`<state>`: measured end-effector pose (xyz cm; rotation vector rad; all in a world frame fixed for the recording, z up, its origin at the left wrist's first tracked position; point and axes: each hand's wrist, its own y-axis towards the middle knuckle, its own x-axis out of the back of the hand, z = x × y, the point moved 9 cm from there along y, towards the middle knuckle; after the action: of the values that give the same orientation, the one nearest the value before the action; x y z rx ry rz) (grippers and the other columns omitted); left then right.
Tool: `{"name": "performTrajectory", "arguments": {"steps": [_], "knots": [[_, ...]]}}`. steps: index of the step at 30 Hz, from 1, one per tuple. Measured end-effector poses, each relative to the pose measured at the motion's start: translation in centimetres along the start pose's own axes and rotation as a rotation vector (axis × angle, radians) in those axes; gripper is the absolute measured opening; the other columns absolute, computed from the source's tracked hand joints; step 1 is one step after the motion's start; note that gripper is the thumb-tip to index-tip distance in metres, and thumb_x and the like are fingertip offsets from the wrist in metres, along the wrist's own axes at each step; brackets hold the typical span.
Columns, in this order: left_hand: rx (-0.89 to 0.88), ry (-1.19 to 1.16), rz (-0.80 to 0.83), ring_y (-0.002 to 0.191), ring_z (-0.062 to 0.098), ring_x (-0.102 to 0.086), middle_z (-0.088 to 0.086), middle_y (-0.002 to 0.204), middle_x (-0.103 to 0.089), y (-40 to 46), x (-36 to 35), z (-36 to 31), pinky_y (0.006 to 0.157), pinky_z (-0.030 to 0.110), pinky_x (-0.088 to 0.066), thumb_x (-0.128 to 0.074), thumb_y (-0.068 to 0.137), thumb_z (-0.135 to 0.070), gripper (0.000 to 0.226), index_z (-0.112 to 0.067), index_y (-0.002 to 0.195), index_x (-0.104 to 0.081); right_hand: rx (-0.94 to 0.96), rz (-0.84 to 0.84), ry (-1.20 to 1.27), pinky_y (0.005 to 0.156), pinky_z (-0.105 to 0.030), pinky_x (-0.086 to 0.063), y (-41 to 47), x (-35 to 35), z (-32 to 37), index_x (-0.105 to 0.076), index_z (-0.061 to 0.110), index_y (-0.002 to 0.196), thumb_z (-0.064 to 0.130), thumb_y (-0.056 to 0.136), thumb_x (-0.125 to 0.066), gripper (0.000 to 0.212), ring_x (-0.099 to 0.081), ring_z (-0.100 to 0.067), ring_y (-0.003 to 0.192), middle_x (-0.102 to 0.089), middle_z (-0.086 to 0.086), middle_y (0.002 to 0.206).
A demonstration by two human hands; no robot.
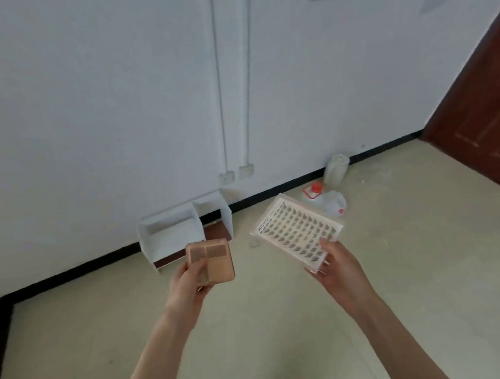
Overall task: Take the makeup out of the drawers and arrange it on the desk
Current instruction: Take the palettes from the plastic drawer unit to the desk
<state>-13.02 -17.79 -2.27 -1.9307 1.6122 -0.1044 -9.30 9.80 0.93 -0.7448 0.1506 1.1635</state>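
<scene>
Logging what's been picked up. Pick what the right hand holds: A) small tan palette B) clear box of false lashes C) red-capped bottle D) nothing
B: the right hand grips the clear lash box at its near edge; the tan palette is in the left hand.

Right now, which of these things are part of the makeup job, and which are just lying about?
Job: pink palette in left hand; clear lash box in right hand.

Lying about: white shelf unit, plastic jar, red-capped bottle, plastic bag.
</scene>
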Motion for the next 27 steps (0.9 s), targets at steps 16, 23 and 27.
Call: {"name": "performTrajectory", "arguments": {"steps": [16, 23, 27], "knots": [[0.137, 0.365, 0.544, 0.07, 0.014, -0.063, 0.002, 0.071, -0.068, 14.0, -48.4, 6.6, 0.063, 0.028, -0.045, -0.055, 0.088, -0.01, 0.009, -0.012, 0.084, -0.063, 0.328, -0.445, 0.523, 0.057, -0.031, -0.058, 9.1, 27.4, 25.7, -0.059, 0.009, 0.104, 0.011, 0.09, -0.049, 0.017, -0.064, -0.025, 0.085, -0.069, -0.011, 0.095], [0.236, 0.412, 0.752, 0.069, 0.017, -0.055, 0.006, 0.073, -0.06, 16.6, -72.6, 11.9, 0.064, 0.028, -0.043, -0.054, 0.088, -0.01, 0.01, -0.013, 0.081, -0.06, 0.527, -0.546, 0.637, 0.06, -0.033, -0.058, 11.9, 38.0, 38.3, -0.059, 0.008, 0.107, 0.012, 0.069, -0.06, 0.037, -0.07, -0.025, 0.08, -0.071, -0.013, 0.091], [0.311, 0.463, 0.904, 0.076, 0.018, -0.059, 0.007, 0.082, -0.065, 14.4, -84.2, 17.5, 0.065, 0.027, -0.044, -0.051, 0.088, -0.002, 0.015, -0.012, 0.092, -0.062, 0.618, -0.626, 0.64, 0.058, -0.03, -0.057, 11.5, 44.2, 43.9, -0.062, 0.008, 0.102, 0.009, 0.071, -0.058, 0.032, -0.071, -0.021, 0.073, -0.072, -0.01, 0.086]]}}
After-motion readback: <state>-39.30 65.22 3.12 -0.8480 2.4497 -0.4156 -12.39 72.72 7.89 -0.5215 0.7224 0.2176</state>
